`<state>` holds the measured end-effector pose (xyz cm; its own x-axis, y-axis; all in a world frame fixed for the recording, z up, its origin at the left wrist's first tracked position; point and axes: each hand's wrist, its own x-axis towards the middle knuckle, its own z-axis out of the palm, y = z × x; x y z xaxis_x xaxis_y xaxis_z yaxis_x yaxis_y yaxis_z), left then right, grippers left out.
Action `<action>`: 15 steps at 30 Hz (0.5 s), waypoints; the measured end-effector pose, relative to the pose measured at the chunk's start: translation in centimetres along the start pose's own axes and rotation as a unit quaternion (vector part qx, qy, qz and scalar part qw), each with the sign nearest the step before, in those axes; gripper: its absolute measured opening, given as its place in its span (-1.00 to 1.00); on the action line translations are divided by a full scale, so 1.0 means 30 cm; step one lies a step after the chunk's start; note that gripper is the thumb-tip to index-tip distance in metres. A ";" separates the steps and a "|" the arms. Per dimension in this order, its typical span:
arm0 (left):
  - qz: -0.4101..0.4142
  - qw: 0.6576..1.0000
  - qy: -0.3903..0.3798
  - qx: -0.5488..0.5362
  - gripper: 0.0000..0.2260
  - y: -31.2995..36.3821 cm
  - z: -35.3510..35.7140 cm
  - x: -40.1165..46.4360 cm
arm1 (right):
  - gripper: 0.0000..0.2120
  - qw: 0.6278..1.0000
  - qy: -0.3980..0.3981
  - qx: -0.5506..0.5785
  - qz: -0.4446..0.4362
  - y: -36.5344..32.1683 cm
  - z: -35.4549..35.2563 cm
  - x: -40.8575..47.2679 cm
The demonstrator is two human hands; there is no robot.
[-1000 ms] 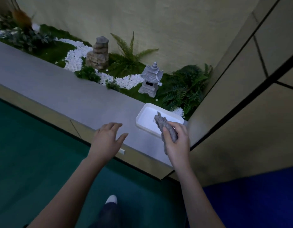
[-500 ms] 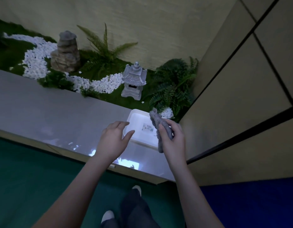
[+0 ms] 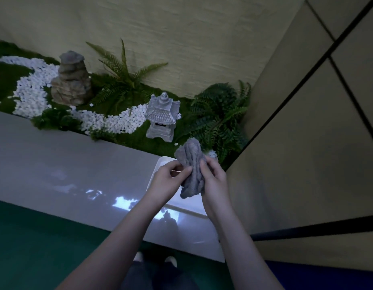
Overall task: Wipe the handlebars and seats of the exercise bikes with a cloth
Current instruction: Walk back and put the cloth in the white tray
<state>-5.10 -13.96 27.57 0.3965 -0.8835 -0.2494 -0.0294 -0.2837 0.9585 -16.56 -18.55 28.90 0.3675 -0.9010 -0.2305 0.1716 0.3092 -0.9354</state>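
Both hands hold a bunched grey cloth (image 3: 192, 168) above a white tray (image 3: 158, 170) on the grey counter (image 3: 66, 176). Right hand (image 3: 215, 181) grips its right side, left hand (image 3: 166, 181) pinches its left edge w/ fingers. Far behind: stone lantern (image 3: 162, 118), rock (image 3: 71, 78), white pebbles (image 3: 35, 88), ferns (image 3: 219, 118).

The hands (image 3: 166, 181) seemingly hide most of the white tray (image 3: 160, 164).

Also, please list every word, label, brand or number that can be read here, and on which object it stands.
None can be read.
The grey cloth, white tray, stone lantern and ledge show no text; the bright patches on the ledge are only reflections.
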 end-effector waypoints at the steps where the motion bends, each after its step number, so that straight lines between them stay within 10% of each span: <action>1: 0.003 1.000 0.009 0.005 -0.86 -0.004 0.001 0.017 | -0.83 0.999 -0.001 0.028 0.017 0.003 0.005 0.014; 6: 0.014 0.999 0.025 0.041 -0.76 -0.011 -0.010 0.080 | -0.63 0.999 0.003 -0.025 0.043 0.025 0.006 0.036; 15: 0.016 0.997 -0.067 -0.031 -0.78 0.039 -0.090 0.148 | -0.87 0.997 0.046 -0.027 0.053 0.003 -0.008 0.076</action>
<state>-0.89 -17.20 27.96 0.2693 -0.9349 -0.2310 0.0192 -0.2346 0.9719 -15.94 -20.64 28.23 0.2948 -0.8888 -0.3509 0.0863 0.3905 -0.9165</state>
